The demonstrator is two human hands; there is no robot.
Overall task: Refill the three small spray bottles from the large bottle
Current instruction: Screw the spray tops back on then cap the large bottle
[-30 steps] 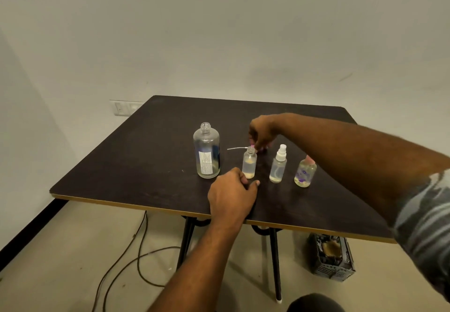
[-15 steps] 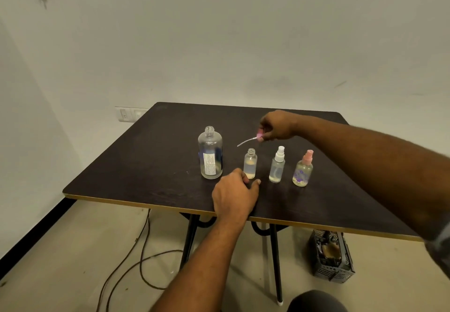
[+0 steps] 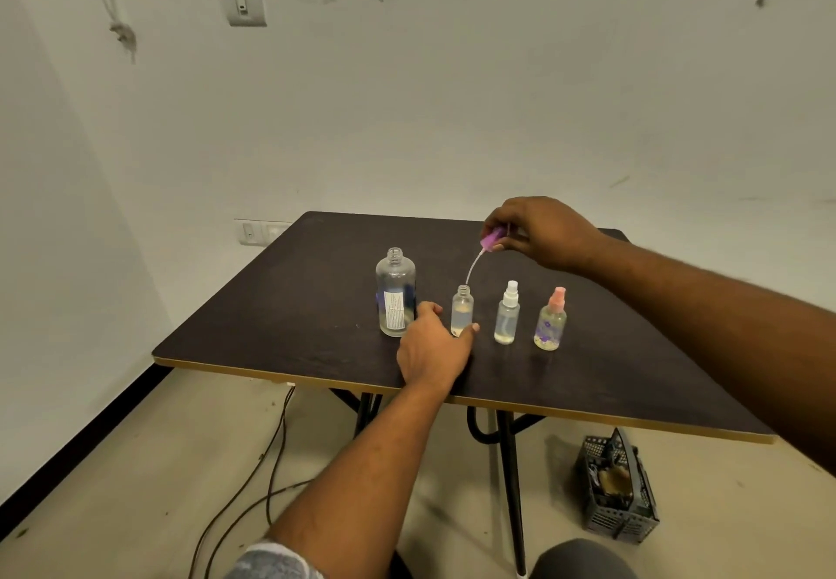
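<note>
Hands: your left hand [image 3: 432, 349] grips the uncapped small clear bottle [image 3: 462, 310] at its base | your right hand [image 3: 538, 231] pinches the purple spray cap [image 3: 491, 240] above that bottle | large clear bottle [image 3: 395, 292] stands uncapped just left of it

Left hand [image 3: 433, 348] reaches forward at frame centre, fingers curled; right hand [image 3: 540, 231] is raised upper right, fingertips pinched.

Single head-worn view, forward and down over table [image 3: 280, 316].
</note>
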